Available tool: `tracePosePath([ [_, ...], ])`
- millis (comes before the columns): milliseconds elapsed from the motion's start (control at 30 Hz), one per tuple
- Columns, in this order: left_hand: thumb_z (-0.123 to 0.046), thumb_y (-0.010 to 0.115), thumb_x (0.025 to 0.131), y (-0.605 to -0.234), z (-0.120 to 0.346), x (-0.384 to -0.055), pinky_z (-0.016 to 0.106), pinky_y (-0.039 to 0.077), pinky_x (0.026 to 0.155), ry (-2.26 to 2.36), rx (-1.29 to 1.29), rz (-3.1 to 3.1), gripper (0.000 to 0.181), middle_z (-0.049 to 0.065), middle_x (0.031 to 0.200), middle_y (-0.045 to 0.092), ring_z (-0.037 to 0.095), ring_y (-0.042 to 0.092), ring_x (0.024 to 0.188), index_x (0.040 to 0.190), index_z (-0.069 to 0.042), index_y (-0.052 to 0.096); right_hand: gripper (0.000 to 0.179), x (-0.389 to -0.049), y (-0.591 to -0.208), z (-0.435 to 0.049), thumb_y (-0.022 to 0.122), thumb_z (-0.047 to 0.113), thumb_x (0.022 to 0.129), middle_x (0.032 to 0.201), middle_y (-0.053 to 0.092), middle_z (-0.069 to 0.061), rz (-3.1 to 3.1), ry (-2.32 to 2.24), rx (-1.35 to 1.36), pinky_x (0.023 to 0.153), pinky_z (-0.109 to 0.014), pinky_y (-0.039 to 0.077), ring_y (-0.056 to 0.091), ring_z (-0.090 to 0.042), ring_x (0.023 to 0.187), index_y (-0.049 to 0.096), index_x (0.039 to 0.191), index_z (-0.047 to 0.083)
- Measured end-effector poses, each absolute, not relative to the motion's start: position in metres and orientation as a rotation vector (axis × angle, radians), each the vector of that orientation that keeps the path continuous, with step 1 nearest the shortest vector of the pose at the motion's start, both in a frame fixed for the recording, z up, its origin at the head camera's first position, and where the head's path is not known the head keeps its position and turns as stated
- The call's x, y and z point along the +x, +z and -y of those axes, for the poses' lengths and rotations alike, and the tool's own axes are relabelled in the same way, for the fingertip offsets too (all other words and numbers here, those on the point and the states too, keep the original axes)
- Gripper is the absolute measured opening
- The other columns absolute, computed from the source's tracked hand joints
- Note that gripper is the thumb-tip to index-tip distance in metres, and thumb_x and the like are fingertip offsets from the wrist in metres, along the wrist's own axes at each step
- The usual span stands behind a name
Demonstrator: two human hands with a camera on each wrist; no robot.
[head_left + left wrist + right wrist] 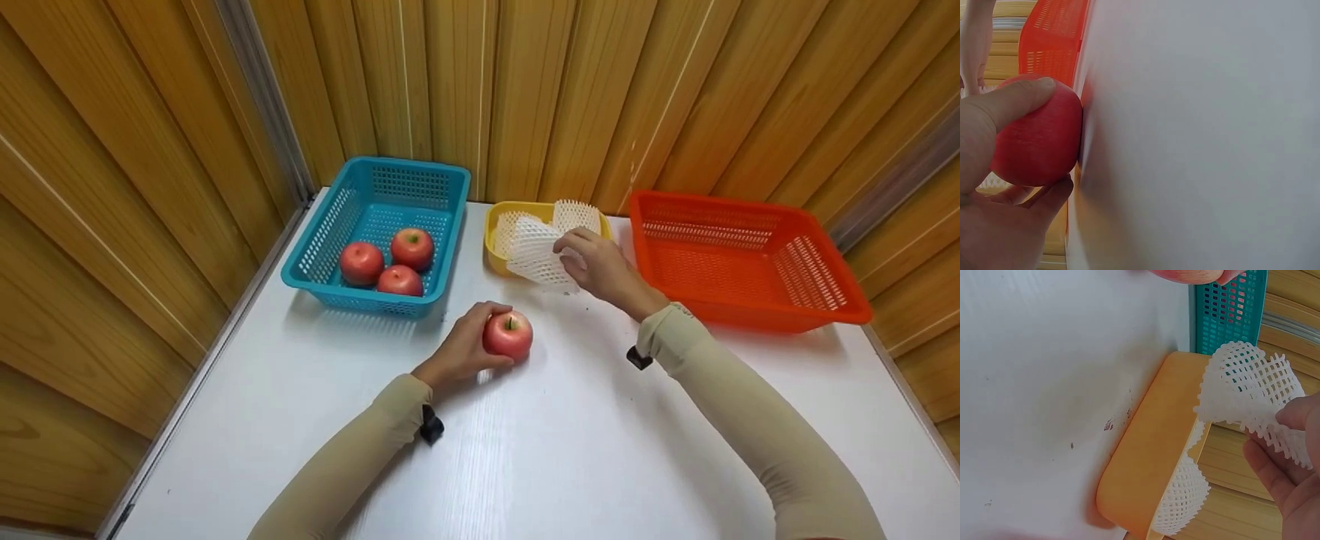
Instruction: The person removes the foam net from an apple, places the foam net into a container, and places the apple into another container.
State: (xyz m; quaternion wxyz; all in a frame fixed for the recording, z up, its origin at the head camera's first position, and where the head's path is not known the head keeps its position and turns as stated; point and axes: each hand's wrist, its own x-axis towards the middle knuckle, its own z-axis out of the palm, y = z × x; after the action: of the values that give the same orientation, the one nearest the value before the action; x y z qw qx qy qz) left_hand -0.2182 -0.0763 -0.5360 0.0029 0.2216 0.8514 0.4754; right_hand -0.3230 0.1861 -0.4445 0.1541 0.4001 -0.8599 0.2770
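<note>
In the head view my left hand (469,345) grips a red apple (510,336) on the white table, thumb on the near side and fingers round the far side. The left wrist view shows the same apple (1039,135) between thumb and fingers, low at the tabletop. My right hand (600,268) pinches a white foam net sleeve (541,253) over the front rim of a small yellow basket (502,264). Seen from the right wrist, the sleeve (1249,385) hangs from thumb and fingers. More foam nets (576,216) sit inside the yellow basket.
A blue basket (360,301) at the back left holds three apples (412,248). At the back right stands a red-orange basket (750,311). Wood-panelled walls (517,97) enclose the table (555,457) behind and at both sides.
</note>
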Motion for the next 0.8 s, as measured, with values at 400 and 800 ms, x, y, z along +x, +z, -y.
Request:
tracePosePath([
  [400,-0.017,0.093,0.076,-0.537,0.076,-0.219,0.039,0.043,0.112,1.493,0.717,-2.680,0.079,0.008,0.137,0.056,0.021,0.053,0.127,0.141,-0.008,0.050,0.025,-0.337,-0.442,-0.169,0.070,0.001,0.095,0.117,0.073,-0.015,2.408,0.846,1.112,0.099,-0.046,0.055,0.069,-0.032,0.108,0.072,0.119,0.003],
  [800,-0.017,0.093,0.075,-0.538,0.076,-0.220,0.038,0.044,0.111,1.499,0.714,-2.690,0.079,0.007,0.136,0.056,0.020,0.053,0.126,0.141,-0.009,0.050,0.037,-0.353,-0.448,-0.158,0.071,0.014,0.097,0.134,0.067,-0.012,2.506,1.052,0.909,0.111,-0.050,0.044,0.062,-0.033,0.124,0.069,0.133,0.007],
])
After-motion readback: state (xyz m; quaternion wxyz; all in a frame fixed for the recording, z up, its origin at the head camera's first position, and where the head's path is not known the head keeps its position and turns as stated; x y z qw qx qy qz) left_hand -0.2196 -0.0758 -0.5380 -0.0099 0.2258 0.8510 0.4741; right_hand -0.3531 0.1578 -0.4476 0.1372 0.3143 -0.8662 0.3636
